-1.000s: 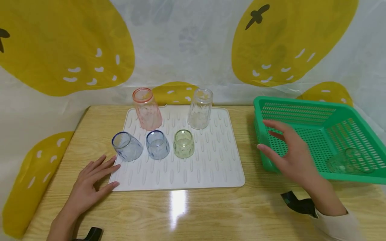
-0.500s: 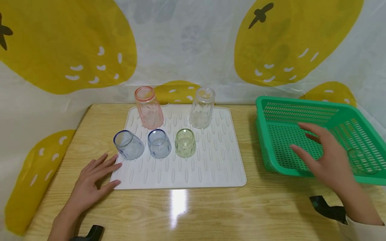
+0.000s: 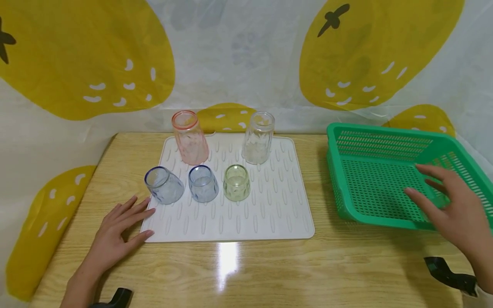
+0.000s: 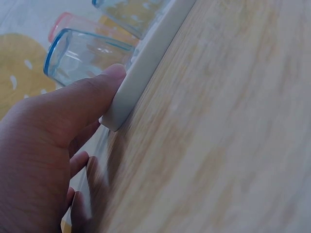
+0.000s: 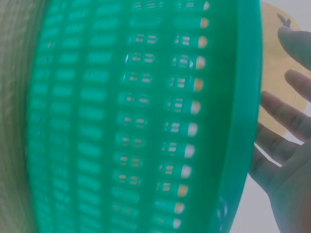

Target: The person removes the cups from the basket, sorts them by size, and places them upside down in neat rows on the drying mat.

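Observation:
My left hand [image 3: 111, 239] rests by the left front corner of a white ribbed drying mat [image 3: 262, 224]; its fingers are spread and its thumb touches the mat's edge [image 4: 141, 73]. Nearest to it on the mat is a tilted blue-rimmed glass [image 3: 164, 188]. An upright blue-rimmed glass [image 3: 203, 186] and a green glass [image 3: 236, 186] stand in the same row. Over the right part of a green plastic basket [image 3: 346, 205] hovers my right hand [image 3: 456, 209], thumb and fingers apart with nothing between them. The clear glass in the basket is hidden behind this hand.
At the mat's back stand a tall pink-rimmed glass [image 3: 191, 141] and a tall clear glass [image 3: 258, 141]. The basket's raised slotted wall [image 5: 146, 116] fills much of the right wrist view. A fruit-patterned cloth [image 3: 239, 64] hangs behind the wooden table [image 3: 185, 273].
My right hand has moved rightward from the basket's left rim to over its right side, now covering the clear glass there. My left hand and the glasses on the mat stay put.

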Demonstrator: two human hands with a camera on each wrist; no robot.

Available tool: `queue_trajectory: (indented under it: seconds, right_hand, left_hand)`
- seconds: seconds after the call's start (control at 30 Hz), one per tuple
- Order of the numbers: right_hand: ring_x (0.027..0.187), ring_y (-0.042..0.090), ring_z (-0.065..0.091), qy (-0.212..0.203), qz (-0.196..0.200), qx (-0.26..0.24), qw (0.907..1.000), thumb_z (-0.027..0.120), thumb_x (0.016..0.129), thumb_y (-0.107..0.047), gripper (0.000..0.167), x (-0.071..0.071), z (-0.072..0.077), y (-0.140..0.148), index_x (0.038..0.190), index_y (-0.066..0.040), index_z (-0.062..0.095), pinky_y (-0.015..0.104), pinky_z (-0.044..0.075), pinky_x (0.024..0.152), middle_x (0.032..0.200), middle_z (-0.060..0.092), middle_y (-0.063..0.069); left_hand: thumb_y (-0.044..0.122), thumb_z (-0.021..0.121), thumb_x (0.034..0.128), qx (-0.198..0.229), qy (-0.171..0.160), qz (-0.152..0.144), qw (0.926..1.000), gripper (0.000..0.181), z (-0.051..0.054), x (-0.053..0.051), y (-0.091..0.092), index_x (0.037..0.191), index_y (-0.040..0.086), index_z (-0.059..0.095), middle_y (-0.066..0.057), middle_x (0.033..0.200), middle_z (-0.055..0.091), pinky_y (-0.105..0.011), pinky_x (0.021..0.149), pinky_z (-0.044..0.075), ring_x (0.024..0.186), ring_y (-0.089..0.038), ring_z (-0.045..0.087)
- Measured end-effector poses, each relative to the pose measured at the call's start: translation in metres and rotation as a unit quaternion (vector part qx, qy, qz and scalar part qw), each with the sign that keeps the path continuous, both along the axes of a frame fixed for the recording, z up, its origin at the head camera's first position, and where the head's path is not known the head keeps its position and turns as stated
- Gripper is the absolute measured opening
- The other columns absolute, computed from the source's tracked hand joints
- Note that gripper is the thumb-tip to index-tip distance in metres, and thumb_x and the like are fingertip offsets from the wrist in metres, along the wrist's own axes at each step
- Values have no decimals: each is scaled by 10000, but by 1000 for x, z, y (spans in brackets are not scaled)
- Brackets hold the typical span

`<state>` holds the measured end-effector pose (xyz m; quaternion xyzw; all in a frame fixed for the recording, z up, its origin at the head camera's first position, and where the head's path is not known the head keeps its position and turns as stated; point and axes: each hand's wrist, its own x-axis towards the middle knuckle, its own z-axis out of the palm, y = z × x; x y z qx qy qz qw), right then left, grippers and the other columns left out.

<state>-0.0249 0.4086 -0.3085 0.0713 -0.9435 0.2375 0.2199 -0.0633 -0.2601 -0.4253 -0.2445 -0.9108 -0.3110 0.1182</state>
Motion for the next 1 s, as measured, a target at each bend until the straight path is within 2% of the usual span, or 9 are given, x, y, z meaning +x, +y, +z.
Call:
queue_trajectory:
  seconds: [0.07,0.17,0.27,0.4,0.5,0.63,0.77,0.87,1.0]
  right_hand:
    - [1225,-154,292,-37,-13,-67,10000,666,871,25,611,1,-3,6,1429,-83,441,51,226,972,1398,372,-171]
    - [1328,-35,277,-72,-144,-180,9997,635,898,16,592,2,-10,18,1442,-70,418,94,210,1014,1454,369,-83]
    - [1337,-4,293,29,-200,-302,9993,629,895,32,605,3,-18,32,1449,-69,406,119,212,1029,1458,401,99]
    - [1356,45,304,228,-84,-248,9994,632,855,110,653,4,-33,56,1446,-48,405,169,211,1067,1457,413,122]
    - [1398,229,277,165,-63,1,9998,617,857,127,650,7,-36,66,1447,-32,396,333,173,1138,1478,379,150]
    - [1388,399,227,-158,-95,234,9996,593,899,75,626,12,-31,69,1469,-47,364,505,124,1136,1474,324,262]
    - [1407,340,221,-219,-183,307,9991,597,901,65,628,14,-35,79,1471,-55,363,503,135,1134,1480,328,246]
    - [1417,258,224,-196,-206,376,9989,602,902,59,601,13,-37,85,1455,-34,385,441,150,1144,1463,352,257]
    - [1406,347,212,-415,-221,440,9979,596,914,42,577,13,-34,88,1445,16,373,528,144,1121,1433,340,327]
  left_hand:
    - [189,838,708,5,-2,3,10000,577,0,0,0,1255,186,656,-36,1399,512,-484,1134,107,1377,-292,303]
    - [192,839,708,5,-7,-2,10000,577,0,0,0,1255,189,656,-36,1396,514,-484,1133,107,1380,-287,300]
    - [185,840,705,21,-21,0,10000,579,0,0,-1,1253,190,658,-34,1397,514,-486,1133,108,1379,-290,301]
    - [179,839,705,33,-21,-8,10000,578,0,0,-1,1253,187,658,-34,1397,514,-487,1132,110,1377,-295,304]
    - [179,840,703,48,-16,-19,10000,576,0,0,0,1251,182,659,-39,1395,516,-492,1132,109,1378,-291,302]
    - [176,839,704,60,-33,-14,10000,574,0,0,0,1250,182,660,-38,1396,515,-503,1129,109,1378,-296,302]
    - [178,838,709,56,-98,-8,9999,572,0,0,0,1252,187,659,-34,1400,511,-497,1131,104,1378,-301,298]
    - [180,841,705,74,-107,-10,9999,574,0,0,0,1250,189,660,-35,1396,515,-499,1131,102,1378,-298,299]
    - [179,844,699,88,-84,-3,9999,575,0,0,0,1245,188,664,-36,1392,518,-508,1128,105,1375,-301,305]
